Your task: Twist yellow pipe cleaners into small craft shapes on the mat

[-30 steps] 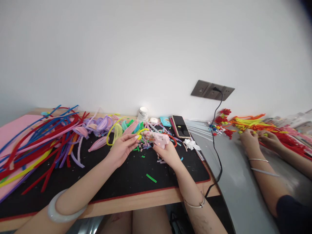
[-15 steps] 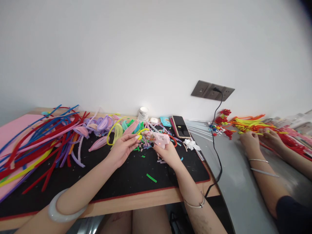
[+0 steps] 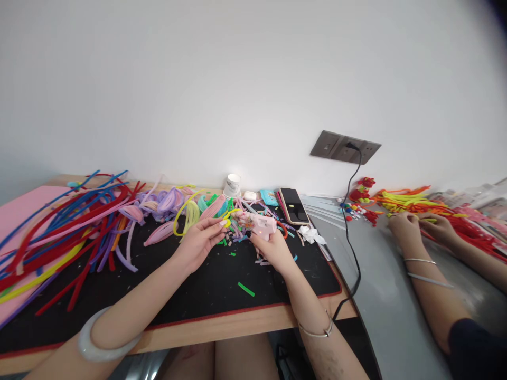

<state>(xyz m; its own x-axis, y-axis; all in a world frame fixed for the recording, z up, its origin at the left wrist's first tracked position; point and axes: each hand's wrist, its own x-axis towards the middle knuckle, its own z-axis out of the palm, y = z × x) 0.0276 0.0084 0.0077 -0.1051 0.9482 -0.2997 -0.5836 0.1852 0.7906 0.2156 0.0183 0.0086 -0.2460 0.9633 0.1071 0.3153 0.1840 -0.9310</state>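
My right hand (image 3: 271,249) is wrapped round a pink hot glue gun (image 3: 261,225), whose decorated front end points left. Between the fingertips of my left hand (image 3: 200,240) is a bent yellow pipe cleaner (image 3: 227,217). The gun's nozzle end is close to this yellow piece; whether they touch I cannot tell. Behind my left hand lies a pale yellow bundle of pipe cleaners (image 3: 192,212). A short green piece (image 3: 246,288) rests on the black mat (image 3: 190,290) in front of both hands.
Loose pipe cleaners (image 3: 71,221) spread over the left side. A paper cup (image 3: 233,184), a phone (image 3: 293,206) and crumpled tissue (image 3: 311,235) stand or lie toward the back. A black cord (image 3: 348,227) hangs from the wall socket. A co-worker's hands (image 3: 406,235) handle yellow strips at right.
The glue gun has turned very slightly in my right hand. My left hand stays in place with the yellow pipe cleaner. The co-worker's hands have shifted a little.
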